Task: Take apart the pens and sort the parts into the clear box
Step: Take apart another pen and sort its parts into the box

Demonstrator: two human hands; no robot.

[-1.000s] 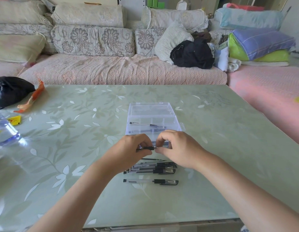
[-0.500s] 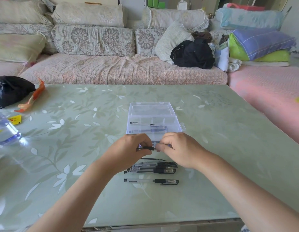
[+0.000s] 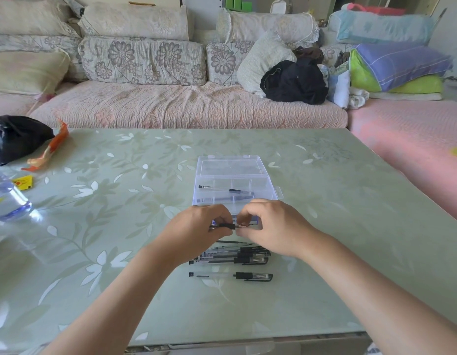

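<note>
A long sofa (image 3: pixel 171 106) with flower cushions is running along the far side of the room. In front of it a big green worktop (image 3: pixel 337 226) with a leaf pattern is filling most of the view. A black bag (image 3: pixel 14 137) is sitting at the far left edge of the worktop, with an orange wrapper (image 3: pixel 49 149) lying just beside it. A water bottle (image 3: pixel 7 201) is lying nearer on the left, partly cut off by the edge of the view.

The clear box (image 3: pixel 231 167) is sitting in the middle of the worktop with its lid lying open toward the sofa. A few long pen parts (image 3: pixel 224 194) are lying inside it, in a row behind the hands.

The left hand (image 3: pixel 199 229) and the right hand (image 3: pixel 271 226) are meeting just in front of the box, near its front wall. Each grip is pinching one end of a dark pen (image 3: pixel 226 226), with the fingers curled around it. The pen is lying sideways between the two hands, above the worktop.

A pile of pens (image 3: pixel 230 256) is lying on the worktop under the hands. One more lone pen (image 3: pixel 230 275) is lying a little nearer, apart from the pile, with its cap pointing right.
</note>
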